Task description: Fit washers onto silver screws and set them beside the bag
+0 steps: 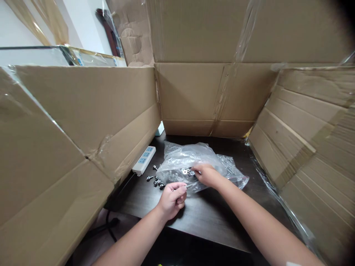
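So there are these big taped cardboard walls (191,94) boxing in the left, far and right edges of a dark wood-look tabletop (210,221). A crumpled clear plastic bag (191,153) sprawls over its middle, out toward the far edge. The person's right hand (206,174) has its fingertips down at the bag; can't tell if they're pinching anything. The left hand (173,201), closer to the near edge, is curled around a thin metal bolt, tip poking right. A white power strip (145,159) sits along the left edge. Between it and the left hand there's a scatter of dark-headed screws (161,186). The metal bolt (189,186) is slim and silvery, and the small washers (185,171) lie by the right fingertips.
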Demonstrator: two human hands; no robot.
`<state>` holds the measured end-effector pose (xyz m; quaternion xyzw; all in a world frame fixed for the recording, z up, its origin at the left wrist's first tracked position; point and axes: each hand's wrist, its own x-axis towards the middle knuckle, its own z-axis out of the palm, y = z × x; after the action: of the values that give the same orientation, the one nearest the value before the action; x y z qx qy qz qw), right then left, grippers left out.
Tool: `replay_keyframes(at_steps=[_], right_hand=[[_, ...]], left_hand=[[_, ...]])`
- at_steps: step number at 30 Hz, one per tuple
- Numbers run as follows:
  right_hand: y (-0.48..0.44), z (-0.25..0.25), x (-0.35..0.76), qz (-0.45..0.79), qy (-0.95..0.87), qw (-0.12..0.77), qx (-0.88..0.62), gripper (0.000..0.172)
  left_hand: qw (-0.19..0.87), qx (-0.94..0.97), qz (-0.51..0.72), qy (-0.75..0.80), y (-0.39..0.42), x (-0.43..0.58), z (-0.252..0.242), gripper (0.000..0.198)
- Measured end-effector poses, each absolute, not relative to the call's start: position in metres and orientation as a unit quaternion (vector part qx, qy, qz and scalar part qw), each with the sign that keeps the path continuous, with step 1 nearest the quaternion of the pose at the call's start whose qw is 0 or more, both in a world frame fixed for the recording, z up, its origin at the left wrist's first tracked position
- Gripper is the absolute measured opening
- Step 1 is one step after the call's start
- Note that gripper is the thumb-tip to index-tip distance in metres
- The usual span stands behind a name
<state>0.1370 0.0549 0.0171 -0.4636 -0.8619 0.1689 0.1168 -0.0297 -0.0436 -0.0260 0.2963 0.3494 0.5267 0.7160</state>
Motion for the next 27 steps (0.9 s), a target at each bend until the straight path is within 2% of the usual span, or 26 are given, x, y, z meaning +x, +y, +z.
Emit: replay_keyframes(at_steps=[4,7,9,13,19,23,27], right_hand=[[0.038,0.016,0.151,0.227,-0.851,0.224,-0.418,0.025],[0.027,0.016,0.164,0.401,-0.765,0.323,-0.388,0.016],[0.021,0.014,0.170,0.530,-0.667,0.384,-0.356,0.019],[0.016,0.003,0.175,0.639,-0.533,0.463,-0.305,0.024],[0.016,-0.013,0.177,0.636,-0.508,0.487,-0.317,0.017],[0.012,-0.011,0.174,0.564,-0.554,0.502,-0.350,0.014],[0.010,-0.010,0.170,0.548,-0.569,0.502,-0.352,0.013]], left_hand=[[0.710,0.293,0.533,0.354,-0.046,-0.029,-0.025,0.029],[0.697,0.304,0.540,0.362,-0.045,-0.027,-0.015,0.028],[0.674,0.333,0.543,0.375,-0.040,-0.024,-0.005,0.028],[0.591,0.436,0.527,0.427,-0.023,-0.013,0.010,0.026],[0.469,0.503,0.523,0.503,-0.008,-0.002,0.000,0.017],[0.455,0.513,0.514,0.516,-0.008,-0.006,-0.006,0.015],[0.462,0.520,0.488,0.528,-0.008,-0.008,-0.005,0.017]])
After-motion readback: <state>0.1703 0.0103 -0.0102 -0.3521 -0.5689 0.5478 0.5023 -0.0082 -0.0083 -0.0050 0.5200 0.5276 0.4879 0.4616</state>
